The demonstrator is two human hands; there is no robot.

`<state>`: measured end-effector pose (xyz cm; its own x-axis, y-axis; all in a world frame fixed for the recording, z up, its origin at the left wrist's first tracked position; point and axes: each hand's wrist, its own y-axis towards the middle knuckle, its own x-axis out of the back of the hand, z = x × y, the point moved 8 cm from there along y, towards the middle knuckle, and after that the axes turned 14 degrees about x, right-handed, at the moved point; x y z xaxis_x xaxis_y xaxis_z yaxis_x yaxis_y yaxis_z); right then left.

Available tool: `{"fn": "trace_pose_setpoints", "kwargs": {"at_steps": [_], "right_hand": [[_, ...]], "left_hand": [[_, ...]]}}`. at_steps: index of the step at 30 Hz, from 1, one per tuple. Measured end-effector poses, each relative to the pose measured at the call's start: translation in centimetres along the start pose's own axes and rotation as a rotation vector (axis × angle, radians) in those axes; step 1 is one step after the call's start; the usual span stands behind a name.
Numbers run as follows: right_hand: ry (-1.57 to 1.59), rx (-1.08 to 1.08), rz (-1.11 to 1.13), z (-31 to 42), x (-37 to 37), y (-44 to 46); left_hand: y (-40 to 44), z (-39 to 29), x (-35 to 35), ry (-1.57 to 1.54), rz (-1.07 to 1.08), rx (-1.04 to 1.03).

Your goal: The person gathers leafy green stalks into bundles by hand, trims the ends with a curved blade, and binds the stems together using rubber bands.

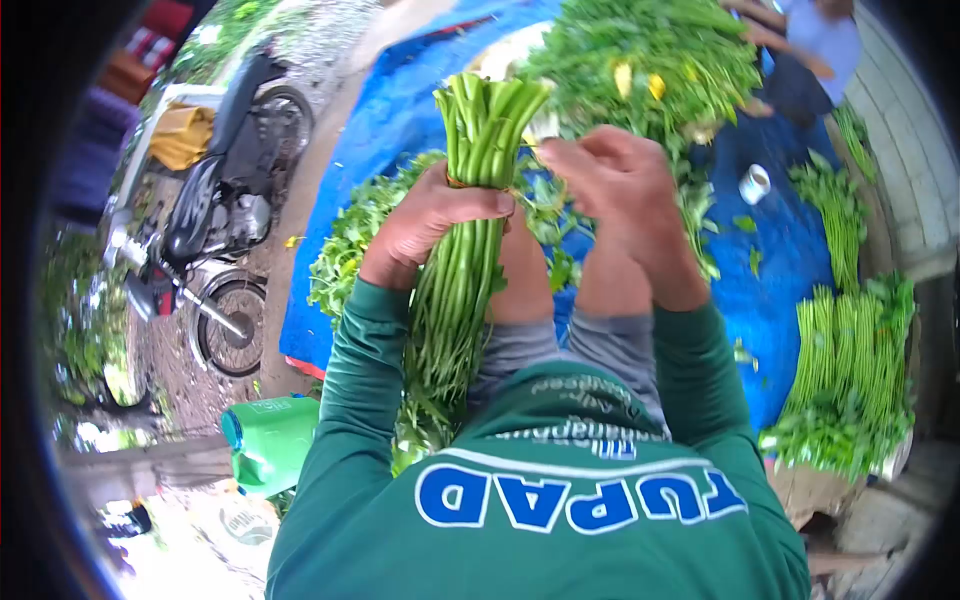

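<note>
My left hand (437, 218) is wrapped around a bunch of water spinach (465, 270), its thumb across the stems. The cut stem ends point up and away from me, and the thinner leafy ends hang down over my lap. A thin orange-brown band shows at the stems just above the thumb. To the right of the bunch, my right hand (615, 185) is raised with its fingers curled into a pinch. It is somewhat blurred, and whatever its fingertips hold is too small to make out.
A blue tarp (385, 130) carries a large heap of loose greens (640, 70). Tied bundles (845, 345) lie at the right, near a white cup (755, 184). Another person (815, 50) is at the upper right. A motorcycle (215, 205) and a green container (275, 440) stand left.
</note>
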<state>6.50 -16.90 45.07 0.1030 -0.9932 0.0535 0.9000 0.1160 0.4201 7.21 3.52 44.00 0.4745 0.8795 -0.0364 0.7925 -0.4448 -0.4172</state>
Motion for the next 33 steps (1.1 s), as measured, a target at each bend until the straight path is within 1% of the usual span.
{"fn": "trace_pose_setpoints", "kwargs": {"at_steps": [1,2,4,5,6,7,9,10,11,12,13,15,16,18,19,20,21,23,24,27,28,30,31,32,33], "right_hand": [[0.06,-0.072,0.016,0.7,0.3,1.4],[0.278,-0.017,-0.049,3.4,-0.6,2.5],[0.402,0.2,0.211,8.8,-3.4,7.2],[0.398,0.326,0.269,11.5,-4.1,9.4],[0.402,0.452,0.323,14.1,-4.7,11.4],[0.344,0.615,0.307,17.3,-4.6,13.1],[0.325,0.602,0.299,22.7,-4.2,15.6],[0.251,0.614,0.201,24.8,-3.7,16.3],[0.204,0.661,0.151,26.5,-3.4,16.7],[0.155,0.706,0.099,28.1,-3.2,17.1],[0.124,0.784,0.094,29.5,-3.0,17.7],[0.047,0.849,0.133,32.1,-2.6,17.5],[-0.001,0.837,0.17,33.3,-2.0,17.0],[-0.022,0.847,0.115,34.4,-0.8,16.7],[0.007,0.875,0.027,34.5,-0.2,16.7],[0.046,0.946,-0.054,34.6,0.3,16.2],[0.079,1.016,-0.135,34.7,0.8,15.6],[0.164,1.252,-0.26,34.6,1.3,13.5],[0.241,1.235,-0.363,33.6,1.4,13.4],[0.459,1.079,-0.515,28.3,1.0,14.8],[0.452,1.145,-0.491,26.4,0.6,14.8],[0.629,0.863,-0.37,20.5,-1.8,11.8],[0.836,0.704,-0.295,16.5,-2.9,9.8],[1.029,0.53,-0.229,12.2,-3.8,7.6],[1.043,0.432,-0.16,8.2,-4.4,5.5]], "left_hand": [[-0.7,-1.5,0.8,-0.08,0.07,-0.03],[-1.3,-3.6,-0.1,-0.175,0.19,-0.15],[-0.9,-7.1,-1.4,-0.12,0.505,-0.182],[-0.3,-8.4,-2.2,-0.08,0.666,-0.185],[-1.0,-11.1,-2.7,-0.067,0.721,-0.305],[-1.2,-14.1,-1.6,0.071,0.671,-0.351],[-1.3,-19.3,0.4,-0.072,0.222,-0.547],[-1.5,-21.9,0.1,0.064,0.14,-0.75],[-3.4,-24.4,-1.8,0.195,0.046,-0.944],[-4.9,-25.5,-3.8,0.314,-0.079,-1.022],[-5.9,-26.7,-5.0,0.33,-0.102,-1.031],[-7.3,-28.6,-6.4,0.369,-0.154,-1.057],[-7.6,-29.4,-6.7,0.382,-0.145,-1.126],[-7.4,-30.3,-7.4,0.275,-0.104,-1.141],[-7.3,-30.5,-7.8,0.222,-0.085,-1.139],[-7.8,-30.5,-8.4,0.237,-0.133,-1.135],[-7.2,-30.5,-8.4,0.281,-0.145,-1.089],[-5.4,-30.0,-7.4,0.358,-0.181,-1.002],[-5.4,-30.1,-7.1,0.35,-0.157,-1.027],[-5.5,-28.8,-4.8,0.534,-0.042,-0.794],[-6.7,-28.0,-4.0,0.606,-0.021,-0.789],[-6.7,-23.5,-1.2,0.642,0.12,-0.426],[-6.4,-19.8,0.8,0.662,0.184,-0.159],[-7.1,-15.3,0.6,0.529,0.271,-0.025],[-5.8,-9.6,1.5,0.516,0.286,0.012]]}}
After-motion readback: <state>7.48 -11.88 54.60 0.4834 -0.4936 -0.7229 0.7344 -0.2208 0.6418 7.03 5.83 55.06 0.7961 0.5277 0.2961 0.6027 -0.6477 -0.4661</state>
